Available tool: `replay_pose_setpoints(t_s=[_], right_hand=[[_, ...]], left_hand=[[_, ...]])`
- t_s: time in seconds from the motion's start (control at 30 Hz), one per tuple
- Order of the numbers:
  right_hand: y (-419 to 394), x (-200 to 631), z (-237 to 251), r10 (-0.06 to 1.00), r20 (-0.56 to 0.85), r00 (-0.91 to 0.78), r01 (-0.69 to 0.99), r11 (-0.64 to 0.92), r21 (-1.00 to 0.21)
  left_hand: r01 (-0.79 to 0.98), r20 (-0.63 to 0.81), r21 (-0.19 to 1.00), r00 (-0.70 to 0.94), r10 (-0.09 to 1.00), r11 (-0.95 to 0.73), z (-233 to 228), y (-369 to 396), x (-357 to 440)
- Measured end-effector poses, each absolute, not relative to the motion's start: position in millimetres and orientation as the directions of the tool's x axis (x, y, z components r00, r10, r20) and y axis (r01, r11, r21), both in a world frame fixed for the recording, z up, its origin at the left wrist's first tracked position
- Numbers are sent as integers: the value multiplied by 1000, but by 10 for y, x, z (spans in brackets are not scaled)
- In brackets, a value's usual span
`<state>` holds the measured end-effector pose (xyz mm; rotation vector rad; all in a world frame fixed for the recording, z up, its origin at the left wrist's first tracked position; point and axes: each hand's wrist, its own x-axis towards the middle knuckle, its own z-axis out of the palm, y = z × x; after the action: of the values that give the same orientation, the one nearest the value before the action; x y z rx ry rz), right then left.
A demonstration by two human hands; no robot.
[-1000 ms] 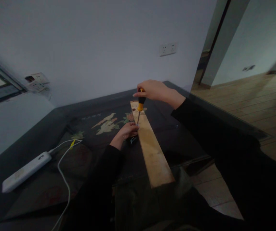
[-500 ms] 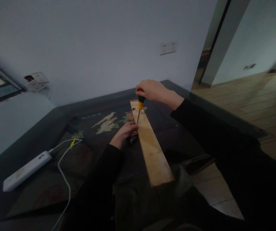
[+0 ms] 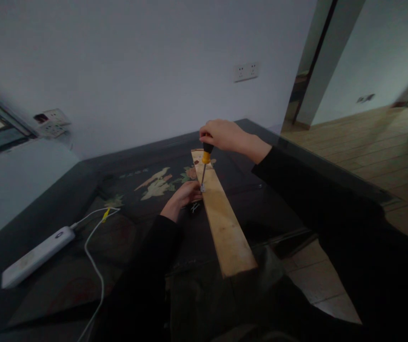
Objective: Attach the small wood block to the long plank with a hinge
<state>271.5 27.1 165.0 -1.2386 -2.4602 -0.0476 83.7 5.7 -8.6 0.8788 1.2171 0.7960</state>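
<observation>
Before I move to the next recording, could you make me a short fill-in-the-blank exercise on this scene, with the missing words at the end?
1. The right hand grips a screwdriver whose handle is black and ____.
2. The left hand is at the edge of a long board made of ____.
3. In the picture, the white power strip lies on the dark table to the ____ of the board.

Missing words: yellow; wood; left.

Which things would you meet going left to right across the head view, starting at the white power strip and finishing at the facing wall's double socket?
Power strip → yellow tag → left hand → screwdriver → double socket.
</observation>
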Motion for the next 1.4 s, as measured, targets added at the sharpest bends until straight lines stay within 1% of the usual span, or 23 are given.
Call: replay_pose_setpoints(t_s=[0.17, 0.3, 0.6, 0.8, 0.87, 1.07, 1.23, 1.4], right_hand=[[266, 2718, 1647, 763, 356, -539, 778, 613, -136], [266, 2722, 1647, 761, 358, -541, 769, 620, -156], [244, 2722, 1628, 746, 357, -563, 750, 642, -161], [302, 2734, 1611, 743, 365, -560, 730, 652, -207], [326, 2748, 1637, 745, 380, -548, 731, 647, -217], [360, 2885, 1743, 741, 483, -468, 740, 626, -244], [355, 3138, 1613, 764, 502, -405, 739, 597, -313], [340, 3444, 1365, 805, 519, -288, 699, 547, -460]], left_hand=[[-55, -409, 904, 171, 896, 424, -114, 75, 829], [-53, -404, 907, 169, 899, 417, -109, 65, 834], [-56, -401, 908, 173, 900, 415, -87, 50, 837], [-60, -391, 911, 190, 900, 409, -90, 52, 832], [-71, -395, 908, 187, 899, 413, -90, 52, 835], [-66, -422, 896, 176, 889, 438, -93, 75, 832], [-11, -437, 895, 183, 880, 447, -36, 164, 799], [99, -451, 892, 194, 871, 440, 154, 208, 819]])
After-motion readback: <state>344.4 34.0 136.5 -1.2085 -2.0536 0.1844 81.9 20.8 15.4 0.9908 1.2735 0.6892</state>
